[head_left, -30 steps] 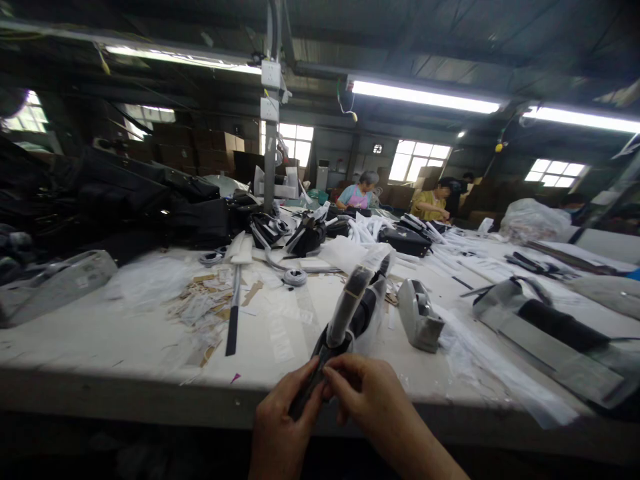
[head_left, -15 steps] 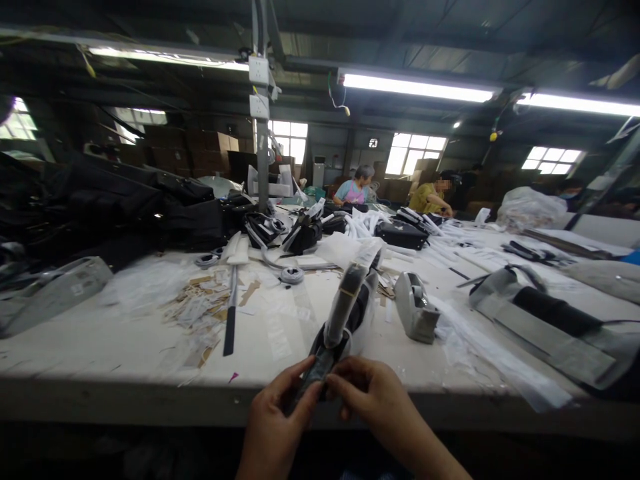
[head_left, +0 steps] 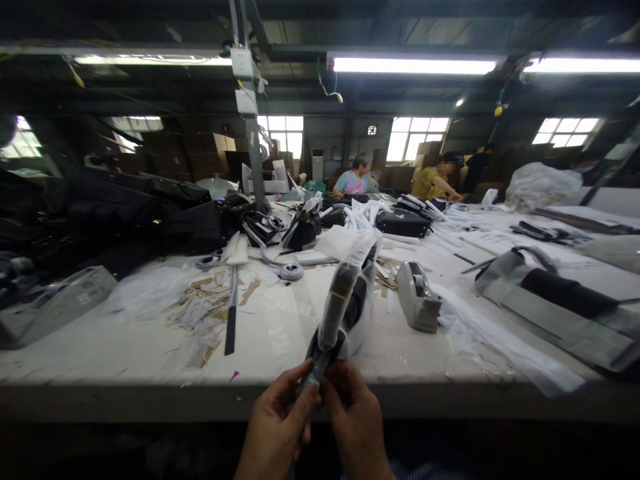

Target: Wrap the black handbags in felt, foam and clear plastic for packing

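Note:
My left hand [head_left: 276, 427] and my right hand [head_left: 354, 422] both pinch the near end of a black strap [head_left: 317, 363] at the table's front edge. The strap runs away from me into a long dark piece wrapped in clear plastic [head_left: 345, 297], which tilts up over the white table [head_left: 125, 347]. Both hands are closed, thumbs and fingertips pressed together around the strap end. A grey tape dispenser [head_left: 417, 297] stands just right of the wrapped piece.
A black flat bar [head_left: 231, 320] and scattered paper scraps [head_left: 203, 307] lie to the left. Black bags [head_left: 130, 207] are piled at the far left. A grey wrapped bag [head_left: 555, 310] lies at the right. Two people [head_left: 395, 180] work at the table's far end.
My hands have drawn closer together on the strap end, and the right hand has moved left. The view has tipped slightly, so the hands sit lower in the picture.

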Tool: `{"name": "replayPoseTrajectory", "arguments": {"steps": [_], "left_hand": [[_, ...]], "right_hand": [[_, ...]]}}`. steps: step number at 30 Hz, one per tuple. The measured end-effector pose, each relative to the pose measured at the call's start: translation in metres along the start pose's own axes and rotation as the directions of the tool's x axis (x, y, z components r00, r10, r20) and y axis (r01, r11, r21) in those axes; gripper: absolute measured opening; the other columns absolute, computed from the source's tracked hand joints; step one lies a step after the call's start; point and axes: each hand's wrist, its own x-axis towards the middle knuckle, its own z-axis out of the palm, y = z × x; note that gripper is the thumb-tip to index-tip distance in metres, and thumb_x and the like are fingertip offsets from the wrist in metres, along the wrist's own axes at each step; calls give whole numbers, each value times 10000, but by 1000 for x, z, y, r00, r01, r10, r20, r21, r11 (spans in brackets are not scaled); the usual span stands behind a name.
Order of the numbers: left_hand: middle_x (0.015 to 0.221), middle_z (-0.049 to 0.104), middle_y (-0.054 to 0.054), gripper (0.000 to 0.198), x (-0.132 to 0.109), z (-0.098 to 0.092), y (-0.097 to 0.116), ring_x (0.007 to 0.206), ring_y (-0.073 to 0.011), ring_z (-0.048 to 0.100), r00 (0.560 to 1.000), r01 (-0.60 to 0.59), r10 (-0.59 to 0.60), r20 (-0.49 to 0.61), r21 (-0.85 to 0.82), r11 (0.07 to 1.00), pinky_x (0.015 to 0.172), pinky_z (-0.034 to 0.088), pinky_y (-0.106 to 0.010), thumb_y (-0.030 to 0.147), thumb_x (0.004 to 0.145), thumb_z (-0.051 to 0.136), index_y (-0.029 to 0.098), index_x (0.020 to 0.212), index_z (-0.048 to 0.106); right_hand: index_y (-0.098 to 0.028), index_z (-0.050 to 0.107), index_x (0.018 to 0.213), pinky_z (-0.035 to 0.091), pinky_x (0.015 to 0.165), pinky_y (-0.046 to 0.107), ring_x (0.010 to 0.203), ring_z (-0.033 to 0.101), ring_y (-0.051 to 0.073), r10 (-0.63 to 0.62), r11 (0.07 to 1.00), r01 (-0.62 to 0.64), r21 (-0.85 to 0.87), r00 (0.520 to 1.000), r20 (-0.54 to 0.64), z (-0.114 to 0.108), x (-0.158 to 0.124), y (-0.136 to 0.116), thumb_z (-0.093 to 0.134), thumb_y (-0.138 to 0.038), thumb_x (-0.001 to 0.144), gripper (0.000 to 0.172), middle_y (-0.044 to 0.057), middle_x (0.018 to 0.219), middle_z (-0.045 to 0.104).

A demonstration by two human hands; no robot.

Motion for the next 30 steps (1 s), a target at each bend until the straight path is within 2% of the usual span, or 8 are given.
{"name": "replayPoseTrajectory", "arguments": {"steps": [6,11,17,21,24,26,27,30], "left_hand": [[612,631,14,661,-1,2,1,303,-18,402,999,-25,26,-20,46,999,278,254,-107,603,625,808,198,1134,691],[517,567,39,649,-3,1,7,307,-27,382,998,-54,56,-23,80,995,292,247,-114,593,653,792,172,1137,692],[650,662,-20,607,-4,1,10,321,-26,410,997,-72,73,1,115,991,301,241,-123,557,683,783,169,1139,687],[687,661,-22,583,-3,-1,8,323,-15,410,996,-84,84,10,147,986,308,243,-121,548,706,767,181,1152,683],[677,622,7,606,-3,-1,7,316,-21,422,995,-97,101,-19,167,981,298,247,-126,558,703,764,203,1184,666],[667,593,29,677,-4,1,6,322,-30,430,992,-115,123,-33,167,979,295,255,-130,559,717,755,225,1284,597],[652,576,42,722,-6,2,6,326,-33,427,991,-124,132,-36,165,979,296,259,-130,558,728,748,234,1340,545],[613,535,70,832,-9,5,6,332,-37,411,989,-135,143,-42,147,980,303,257,-129,559,745,737,242,1442,411]], "right_hand": [[-204,542,902,517,621,245,697,660,185,44,997,-39,67,996,-74,17,1,7,584,-337,856,147,29,762,672],[-212,514,876,459,458,221,524,608,156,122,992,-122,-12,992,-29,14,6,-1,565,-371,866,168,-5,661,627],[-225,534,930,382,316,225,337,517,123,161,985,-158,-64,986,42,12,10,-15,537,-283,849,99,-12,659,607],[-237,557,972,407,327,260,360,547,150,172,973,-158,-167,982,74,10,15,-22,507,-174,812,179,25,730,652],[-242,578,893,500,502,295,561,658,206,52,968,-25,-250,993,102,3,15,-26,513,-124,787,171,38,754,688],[-239,573,838,510,585,293,672,682,221,-11,966,44,-254,992,129,-4,10,-26,544,-151,802,100,38,741,688],[-236,559,827,493,547,277,632,671,207,0,972,32,-231,990,138,-7,7,-24,562,-199,824,37,33,722,679],[-229,471,839,310,330,209,351,501,107,168,986,-163,-43,971,169,-11,-4,-17,601,-457,863,263,-5,673,639]]}}
